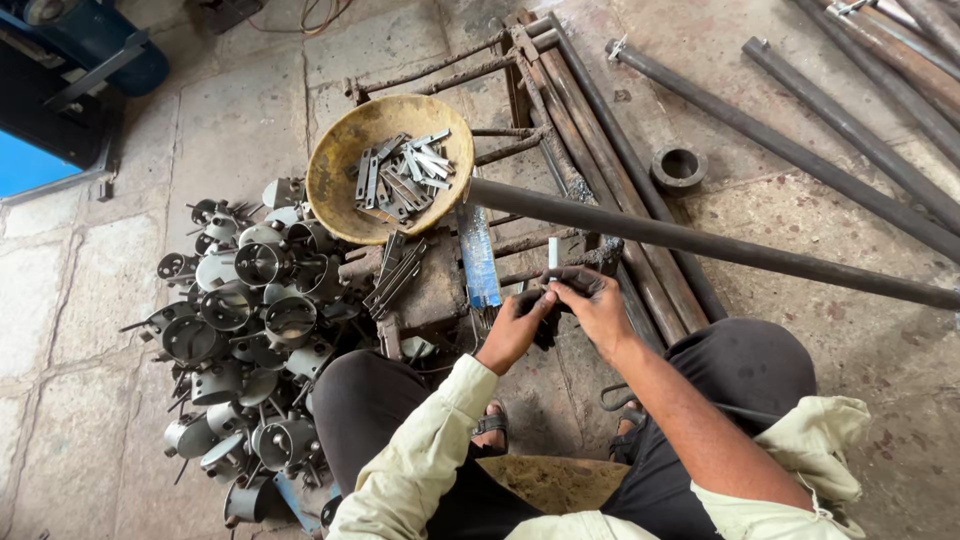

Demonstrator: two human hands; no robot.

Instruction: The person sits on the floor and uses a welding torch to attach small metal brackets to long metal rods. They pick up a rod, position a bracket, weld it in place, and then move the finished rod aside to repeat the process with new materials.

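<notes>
A heap of grey round metal fittings [240,330] lies at left, beside a rusty yellow pan [345,150] of flat steel strips [405,175]. The left hand [515,325] and right hand [595,305] together pinch a small dark ring-shaped fitting [560,285], its pale strip [553,252] standing upright, over a rusty metal frame [560,130].

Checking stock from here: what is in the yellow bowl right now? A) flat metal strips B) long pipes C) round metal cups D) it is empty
A: the yellow bowl holds a loose heap of flat metal strips; the round metal cups lie piled on the floor to its left.
</notes>
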